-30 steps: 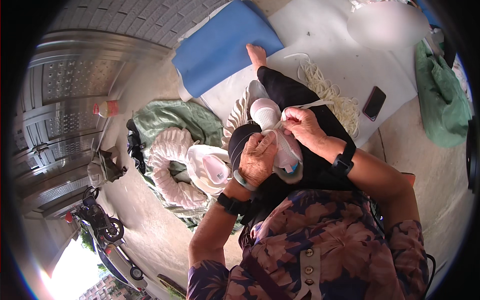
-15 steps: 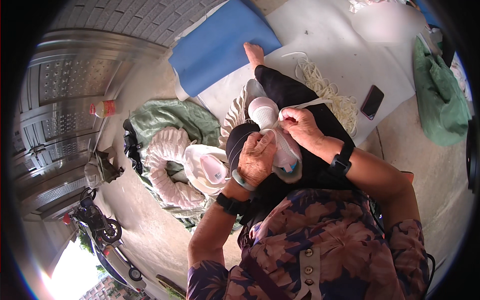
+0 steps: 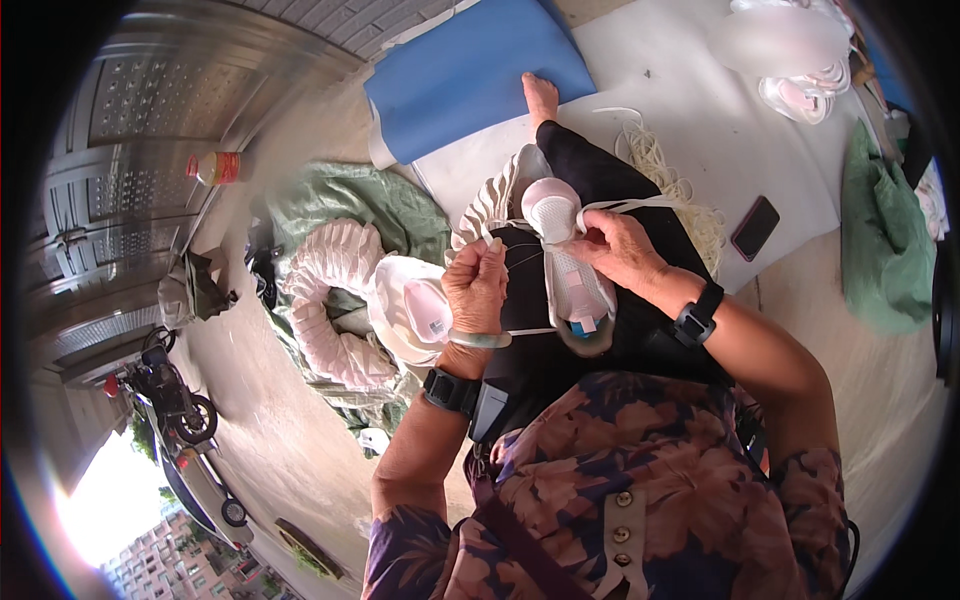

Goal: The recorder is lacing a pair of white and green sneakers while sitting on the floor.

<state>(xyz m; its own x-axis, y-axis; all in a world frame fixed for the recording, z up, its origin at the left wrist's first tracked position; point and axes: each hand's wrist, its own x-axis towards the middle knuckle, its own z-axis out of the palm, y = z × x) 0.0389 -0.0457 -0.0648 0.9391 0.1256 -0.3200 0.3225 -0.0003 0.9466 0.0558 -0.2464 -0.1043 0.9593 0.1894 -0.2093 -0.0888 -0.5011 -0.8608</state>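
Observation:
A white and pale pink mesh shoe (image 3: 552,208) lies across my black-trousered lap, toe pointing away from me. My right hand (image 3: 622,250) is closed at the shoe's lace opening, pinching a white shoelace (image 3: 640,203) that trails off to the right. To the left of the shoe, my left hand (image 3: 474,288) is raised with thumb and fingers pinched together. A thin strand runs from those fingertips toward the shoe, seemingly part of the lacing; the exact piece is partly hidden. Beside my left wrist sits another pale shoe (image 3: 412,300) with a pink insole.
Nested white shoes form a curved stack (image 3: 325,290) on a green sack (image 3: 405,220). A heap of white laces (image 3: 655,160) and a phone (image 3: 755,228) lie to the right on a white sheet. A blue mat (image 3: 470,75) is ahead; more shoes (image 3: 798,98) sit far right.
My left hand has pulled away from the shoe to the left, drawing a strand out. My right hand stays at the lacing. The whole view has shifted slightly.

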